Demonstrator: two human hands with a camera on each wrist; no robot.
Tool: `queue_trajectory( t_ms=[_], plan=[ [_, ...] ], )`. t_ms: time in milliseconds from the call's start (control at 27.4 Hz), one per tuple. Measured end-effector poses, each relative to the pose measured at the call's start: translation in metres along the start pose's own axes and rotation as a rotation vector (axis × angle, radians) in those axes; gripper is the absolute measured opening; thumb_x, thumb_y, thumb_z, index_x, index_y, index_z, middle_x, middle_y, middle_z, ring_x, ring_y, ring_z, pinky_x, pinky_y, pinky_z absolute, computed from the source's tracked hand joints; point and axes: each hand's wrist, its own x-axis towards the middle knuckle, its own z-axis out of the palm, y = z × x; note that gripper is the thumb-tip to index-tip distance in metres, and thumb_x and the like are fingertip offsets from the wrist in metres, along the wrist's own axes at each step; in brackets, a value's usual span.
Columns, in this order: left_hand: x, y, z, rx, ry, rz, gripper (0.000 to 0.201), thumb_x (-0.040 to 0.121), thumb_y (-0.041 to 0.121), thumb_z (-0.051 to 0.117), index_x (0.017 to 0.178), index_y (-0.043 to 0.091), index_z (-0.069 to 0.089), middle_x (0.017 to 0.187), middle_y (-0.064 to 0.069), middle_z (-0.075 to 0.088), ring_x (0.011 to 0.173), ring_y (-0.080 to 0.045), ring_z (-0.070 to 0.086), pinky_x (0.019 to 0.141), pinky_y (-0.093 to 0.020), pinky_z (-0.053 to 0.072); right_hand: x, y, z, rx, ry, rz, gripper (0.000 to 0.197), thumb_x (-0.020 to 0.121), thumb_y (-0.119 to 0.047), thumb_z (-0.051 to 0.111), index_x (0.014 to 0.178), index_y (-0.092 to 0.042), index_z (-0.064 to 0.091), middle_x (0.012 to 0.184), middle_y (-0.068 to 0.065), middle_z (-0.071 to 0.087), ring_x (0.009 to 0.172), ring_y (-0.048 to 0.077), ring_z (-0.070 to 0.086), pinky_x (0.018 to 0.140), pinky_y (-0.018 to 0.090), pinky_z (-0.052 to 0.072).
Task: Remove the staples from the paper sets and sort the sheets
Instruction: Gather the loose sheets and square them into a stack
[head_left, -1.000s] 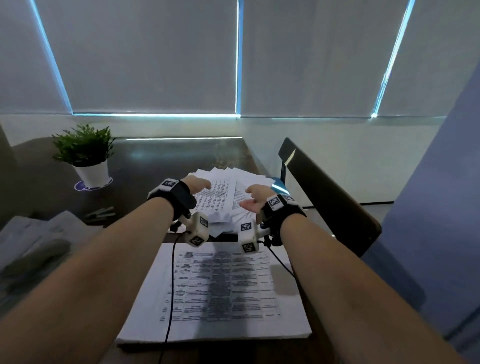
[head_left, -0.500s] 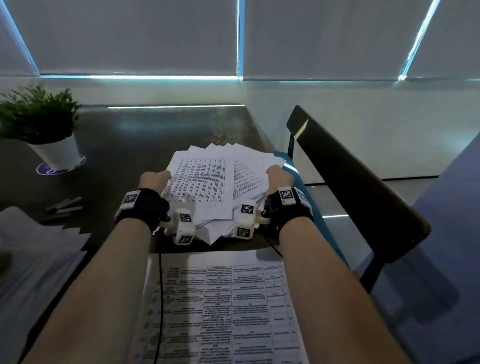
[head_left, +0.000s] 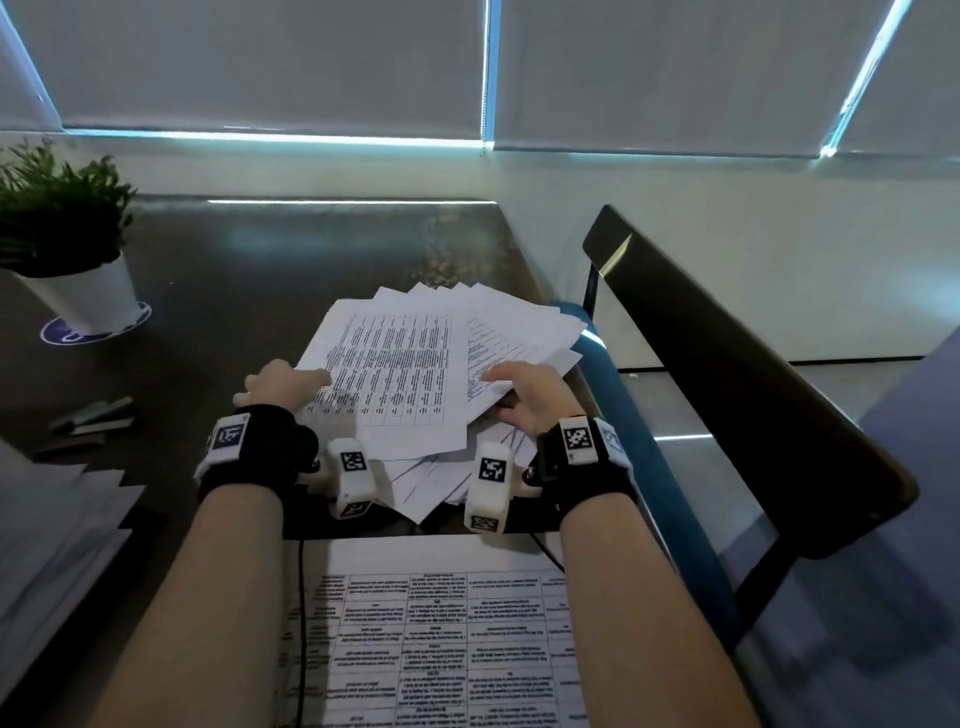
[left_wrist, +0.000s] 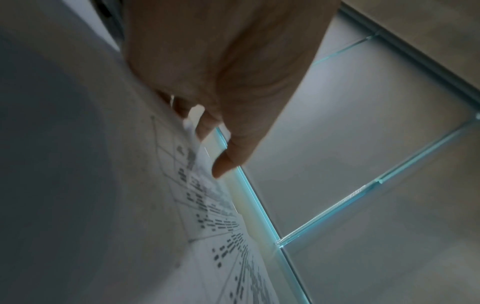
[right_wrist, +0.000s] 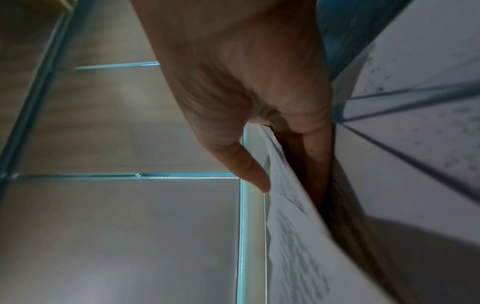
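A loose, fanned pile of printed sheets (head_left: 415, 374) lies on the dark table, with a table-printed page on top. My left hand (head_left: 283, 384) holds the pile's left edge, thumb on top and fingers under the paper (left_wrist: 205, 197). My right hand (head_left: 524, 397) grips the right edge, thumb on the top sheets and fingers tucked beneath several pages (right_wrist: 291, 205). A second, squared stack of printed sheets (head_left: 441, 639) lies nearer to me, between my forearms. No staple shows in any view.
A potted plant (head_left: 67, 249) stands at the table's far left. Small grey objects (head_left: 88, 423) lie left of my left wrist. More papers (head_left: 47, 545) sit at the left edge. A dark chair (head_left: 727, 384) stands against the table's right side.
Both hands have moved from hovering over the fanned pile to its left and right edges and taken hold. The head view has tilted down and closer.
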Motion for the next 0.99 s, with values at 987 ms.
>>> queue_trajectory(
  t_ms=[987],
  plan=[
    [-0.006, -0.001, -0.002, 0.037, -0.093, 0.059, 0.073, 0.067, 0.069, 0.071, 0.094, 0.002, 0.063, 0.111, -0.024, 0.060, 0.109, -0.038, 0.052, 0.094, -0.044, 0.043, -0.015, -0.017, -0.008, -0.347, -0.004, -0.227, 0.029, 0.100, -0.002, 0.045, 0.126, -0.013, 0.050, 0.114, 0.005, 0.063, 0.090, 0.018, 0.064, 0.057, 0.024, 0.056]
  ],
)
